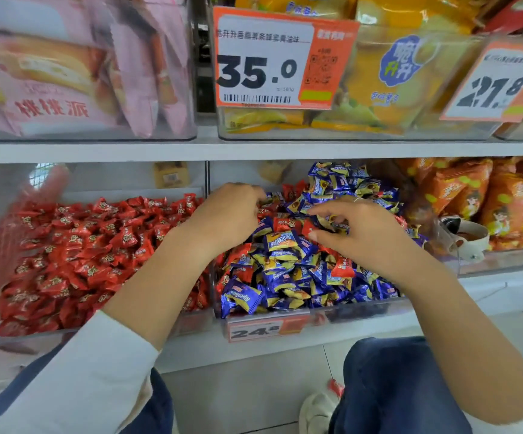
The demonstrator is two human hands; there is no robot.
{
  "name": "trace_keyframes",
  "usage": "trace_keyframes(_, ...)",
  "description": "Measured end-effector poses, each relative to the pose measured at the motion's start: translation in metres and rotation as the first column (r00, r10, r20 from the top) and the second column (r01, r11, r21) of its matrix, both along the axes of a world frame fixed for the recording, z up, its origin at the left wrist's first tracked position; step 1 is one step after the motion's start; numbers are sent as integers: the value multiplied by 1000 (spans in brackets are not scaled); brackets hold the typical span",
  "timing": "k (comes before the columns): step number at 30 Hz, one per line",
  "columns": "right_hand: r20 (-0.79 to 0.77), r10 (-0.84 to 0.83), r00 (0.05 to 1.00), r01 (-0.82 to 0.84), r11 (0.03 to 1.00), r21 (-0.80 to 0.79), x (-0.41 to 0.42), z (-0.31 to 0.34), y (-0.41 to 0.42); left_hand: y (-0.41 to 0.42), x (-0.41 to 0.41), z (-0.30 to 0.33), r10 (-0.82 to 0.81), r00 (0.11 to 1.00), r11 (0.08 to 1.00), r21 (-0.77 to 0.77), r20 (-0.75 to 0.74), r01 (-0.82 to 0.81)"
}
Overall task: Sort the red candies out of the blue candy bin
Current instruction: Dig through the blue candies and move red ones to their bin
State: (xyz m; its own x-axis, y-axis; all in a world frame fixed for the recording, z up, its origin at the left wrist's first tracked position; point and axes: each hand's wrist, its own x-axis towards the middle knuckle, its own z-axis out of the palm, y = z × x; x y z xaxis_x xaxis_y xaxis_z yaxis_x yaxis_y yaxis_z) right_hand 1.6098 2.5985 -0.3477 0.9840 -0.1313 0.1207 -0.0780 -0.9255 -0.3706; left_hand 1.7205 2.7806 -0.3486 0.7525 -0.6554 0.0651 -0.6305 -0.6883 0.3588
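Observation:
The clear blue candy bin (357, 311) holds a heap of blue-and-yellow wrapped candies (280, 242) with red candies (343, 267) mixed in. Just left of it stands a bin of red candies (97, 261). My left hand (225, 214) is at the back left of the blue bin. Its fingers are curled down onto red candies (265, 211) there, and their tips are hidden. My right hand (360, 230) hovers over the middle of the heap. Its thumb and forefinger are spread apart on either side of a red candy (285, 224), while the other fingers touch blue wrappers.
An orange price tag (255, 332) hangs on the shelf edge below the blue bin. Orange snack bags (473, 198) fill the bin to the right, with a white object (466, 238) in front of them. Upper bins hold pink (66, 89) and yellow (394, 83) packs. My knees are below.

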Motion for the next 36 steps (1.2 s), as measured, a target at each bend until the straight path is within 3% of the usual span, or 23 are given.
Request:
trace_keyframes(4, 16, 61, 998, -60, 997, -56, 0, -5, 8, -29, 24, -7, -36, 990, 976, 209, -135, 64)
trace_keyframes(6, 1, 64, 998, -63, 984, -169, 1, -9, 9, -38, 27, -6, -67, 976, 941, 312, -208, 131)
trace_keyframes(9, 16, 51, 999, -46, 965, -258, 5, -15, 4, -39, 26, -11, -51, 972, 934, 334, -228, 128)
trace_keyframes(14, 95, -5, 995, 3, 1000, 20, 4, -8, -6, -23, 20, -14, 22, 975, 992, 129, -221, 7)
trace_keyframes(18, 184, -113, 976, 52, 949, 310, -8, 7, -13, -12, 12, -4, 43, 958, 994, -87, -285, -70)
trace_keyframes(21, 153, -178, 972, 102, 908, 407, -22, 18, -22, -11, 4, -1, 63, 976, 985, -146, -207, -95)
trace_keyframes(24, 24, -127, 992, 115, 950, 292, -37, 21, -25, -12, -1, -2, 68, 981, 991, -102, -180, -87)
trace_keyframes(27, -172, -141, 975, 135, 990, -46, -47, 14, -23, -12, -6, -4, 71, 974, 990, -102, -215, -95)
trace_keyframes(29, -224, -150, 963, 111, 978, -174, -45, 3, -22, -11, -6, -4, 85, 968, 985, -129, -236, -118)
trace_keyframes(32, -195, -129, 972, 97, 982, -164, -40, -10, -23, -11, -1, -1, 115, 962, 978, -139, -247, -153)
trace_keyframes(36, -127, -161, 979, 153, 986, -67, -37, -8, -31, -14, 0, -1, 101, 957, 992, -44, -270, -117)
